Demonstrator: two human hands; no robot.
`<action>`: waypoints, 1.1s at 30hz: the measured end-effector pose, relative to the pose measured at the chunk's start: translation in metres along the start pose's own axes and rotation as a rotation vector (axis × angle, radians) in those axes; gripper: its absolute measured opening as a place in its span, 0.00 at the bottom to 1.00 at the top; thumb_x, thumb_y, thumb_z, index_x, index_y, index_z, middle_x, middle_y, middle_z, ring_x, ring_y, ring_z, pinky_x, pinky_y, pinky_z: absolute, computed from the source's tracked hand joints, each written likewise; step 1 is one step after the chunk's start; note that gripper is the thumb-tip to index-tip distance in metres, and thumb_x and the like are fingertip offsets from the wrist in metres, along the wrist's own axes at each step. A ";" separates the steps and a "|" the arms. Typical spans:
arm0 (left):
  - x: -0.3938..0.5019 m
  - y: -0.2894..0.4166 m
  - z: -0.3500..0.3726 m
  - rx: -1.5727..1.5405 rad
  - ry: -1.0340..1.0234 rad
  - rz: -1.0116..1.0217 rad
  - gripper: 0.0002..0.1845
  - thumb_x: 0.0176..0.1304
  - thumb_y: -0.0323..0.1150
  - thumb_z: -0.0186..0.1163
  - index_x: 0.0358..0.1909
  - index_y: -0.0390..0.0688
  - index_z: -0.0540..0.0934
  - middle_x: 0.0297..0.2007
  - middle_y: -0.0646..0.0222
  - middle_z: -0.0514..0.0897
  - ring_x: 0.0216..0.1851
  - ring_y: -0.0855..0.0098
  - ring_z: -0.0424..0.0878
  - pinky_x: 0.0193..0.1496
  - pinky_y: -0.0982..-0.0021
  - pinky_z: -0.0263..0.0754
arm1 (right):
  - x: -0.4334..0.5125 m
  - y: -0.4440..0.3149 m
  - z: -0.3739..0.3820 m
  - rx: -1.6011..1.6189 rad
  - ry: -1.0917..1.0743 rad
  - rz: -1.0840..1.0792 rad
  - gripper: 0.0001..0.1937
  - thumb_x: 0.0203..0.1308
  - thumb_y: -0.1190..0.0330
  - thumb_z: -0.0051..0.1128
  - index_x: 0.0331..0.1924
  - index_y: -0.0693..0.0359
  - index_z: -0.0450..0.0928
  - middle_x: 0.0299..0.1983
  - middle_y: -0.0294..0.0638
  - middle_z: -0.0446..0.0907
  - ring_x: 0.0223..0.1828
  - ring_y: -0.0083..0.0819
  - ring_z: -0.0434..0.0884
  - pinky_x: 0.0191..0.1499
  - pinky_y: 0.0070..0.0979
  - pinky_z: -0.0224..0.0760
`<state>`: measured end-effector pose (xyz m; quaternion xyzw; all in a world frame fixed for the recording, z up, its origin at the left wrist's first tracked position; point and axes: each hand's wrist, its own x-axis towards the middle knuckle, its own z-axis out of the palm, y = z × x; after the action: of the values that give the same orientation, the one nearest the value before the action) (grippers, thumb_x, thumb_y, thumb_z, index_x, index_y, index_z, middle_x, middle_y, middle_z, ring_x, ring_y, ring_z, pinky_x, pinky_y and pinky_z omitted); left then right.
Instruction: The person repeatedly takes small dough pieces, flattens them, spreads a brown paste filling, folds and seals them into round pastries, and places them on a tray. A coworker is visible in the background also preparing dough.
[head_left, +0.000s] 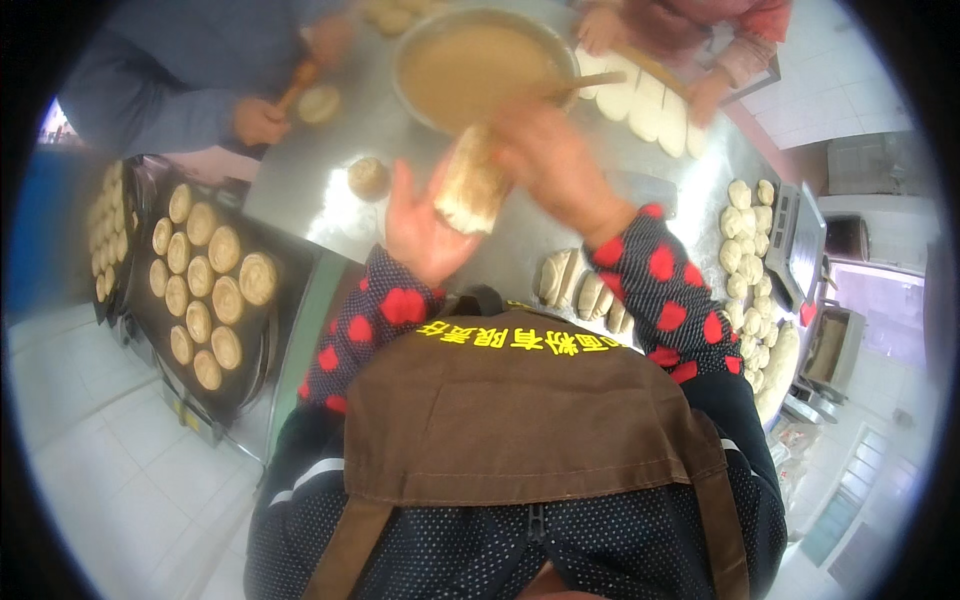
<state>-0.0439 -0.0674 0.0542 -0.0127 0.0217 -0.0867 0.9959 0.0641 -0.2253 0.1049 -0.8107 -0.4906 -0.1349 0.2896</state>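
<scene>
A flattened, layered dough piece (472, 184) with a brownish coated surface lies across the upturned palm of my left hand (426, 244). My left thumb stands out to the side, apart from the dough. Blurred by motion, my right hand (559, 165) is at the dough's upper right edge; its fingertips are unclear. Just beyond both hands is a large metal bowl (397, 79) of tan paste (476, 67), with a wooden handle (604, 79) over its rim. A round dough ball (368, 178) sits left of my left hand. Cut dough rolls (561, 277) lie near my right forearm.
A co-worker's hand (260, 121) at upper left holds a rolling pin (298, 86) near a dough disc (319, 104). Another person's hands (709, 96) are by long dough strips (646, 112). Dark griddle (259, 330) with round cakes (199, 276) at left; dough pieces (748, 268) and scale (799, 232) at right.
</scene>
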 end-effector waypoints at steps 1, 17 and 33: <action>-0.001 0.003 -0.001 -0.089 -0.035 -0.035 0.44 0.69 0.67 0.38 0.75 0.43 0.54 0.72 0.58 0.63 0.72 0.58 0.60 0.75 0.53 0.51 | -0.007 -0.009 0.005 0.073 0.009 -0.077 0.17 0.59 0.69 0.61 0.52 0.66 0.79 0.54 0.51 0.79 0.59 0.49 0.75 0.60 0.40 0.71; -0.002 0.005 0.001 0.127 0.095 -0.030 0.41 0.71 0.65 0.37 0.75 0.47 0.58 0.71 0.64 0.64 0.72 0.60 0.61 0.74 0.55 0.51 | -0.010 -0.044 0.011 0.107 0.234 0.142 0.17 0.52 0.75 0.63 0.48 0.70 0.77 0.46 0.54 0.79 0.50 0.55 0.78 0.55 0.46 0.72; -0.003 0.008 -0.002 0.042 -0.045 -0.018 0.42 0.71 0.66 0.36 0.75 0.45 0.56 0.72 0.57 0.63 0.71 0.59 0.62 0.72 0.54 0.56 | -0.029 -0.059 0.013 0.304 0.044 -0.038 0.21 0.52 0.75 0.62 0.53 0.69 0.76 0.53 0.57 0.76 0.56 0.57 0.75 0.59 0.43 0.70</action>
<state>-0.0451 -0.0590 0.0521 0.0059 -0.0024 -0.0960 0.9954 -0.0019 -0.2171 0.0997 -0.7449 -0.5141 -0.0821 0.4172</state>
